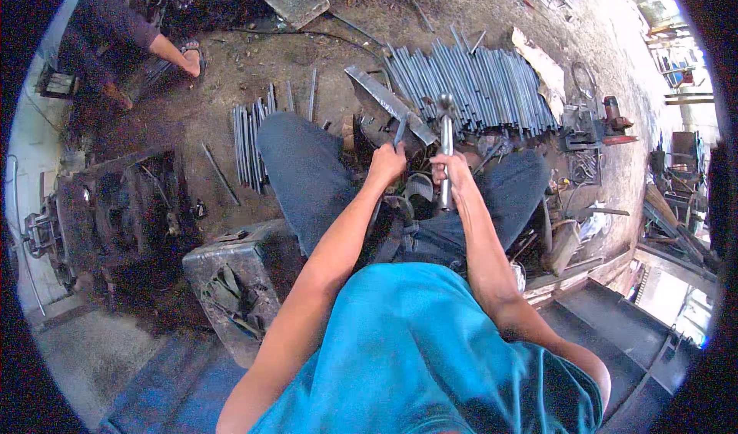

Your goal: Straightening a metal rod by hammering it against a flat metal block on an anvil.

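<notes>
A metal piece is gripped by the left hand, pointed forward, roughly parallel to the hammer grasped at its right by the right hand.

Rod pile beyond hammer | rod bundle left | machine, apparently, right of pile

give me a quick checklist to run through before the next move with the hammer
1. Hammer gripped: ok, the right hand is closed around its handle.
2. Metal piece held: ok, the left hand grips it.
3. Metal piece seated against the slanted metal bar: cannot tell, contact is unclear.
4. Hands protected: not ok, both are bare.
5. Hammer clear of the stacked rods: cannot tell, its head overlaps them in view.
6. Other person clear: ok, apart, at upper left.
</notes>
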Demonstrator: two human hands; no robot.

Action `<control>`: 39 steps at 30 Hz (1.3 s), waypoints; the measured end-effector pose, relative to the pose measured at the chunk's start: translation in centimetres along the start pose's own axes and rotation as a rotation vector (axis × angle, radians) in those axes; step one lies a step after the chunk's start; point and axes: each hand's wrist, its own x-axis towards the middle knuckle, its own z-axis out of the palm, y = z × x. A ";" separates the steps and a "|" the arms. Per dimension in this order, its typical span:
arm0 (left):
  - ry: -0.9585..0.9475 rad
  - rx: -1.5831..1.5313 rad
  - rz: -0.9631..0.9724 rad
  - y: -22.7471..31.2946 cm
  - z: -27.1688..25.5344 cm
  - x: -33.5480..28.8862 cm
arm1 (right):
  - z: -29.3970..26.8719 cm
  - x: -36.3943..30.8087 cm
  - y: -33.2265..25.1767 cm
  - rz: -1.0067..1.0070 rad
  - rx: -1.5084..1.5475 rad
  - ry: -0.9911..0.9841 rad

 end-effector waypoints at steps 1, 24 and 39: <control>0.005 0.029 -0.016 -0.1 0.0 0.3 | 0.9 -0.7 -0.9 -0.010 0.041 -0.027; 0.109 0.162 0.051 -0.1 -0.7 -0.9 | 3.7 -0.7 2.8 -0.345 -0.597 0.364; 0.099 0.230 0.068 1.5 -1.7 -2.3 | 1.2 4.5 0.4 -0.217 -0.827 0.464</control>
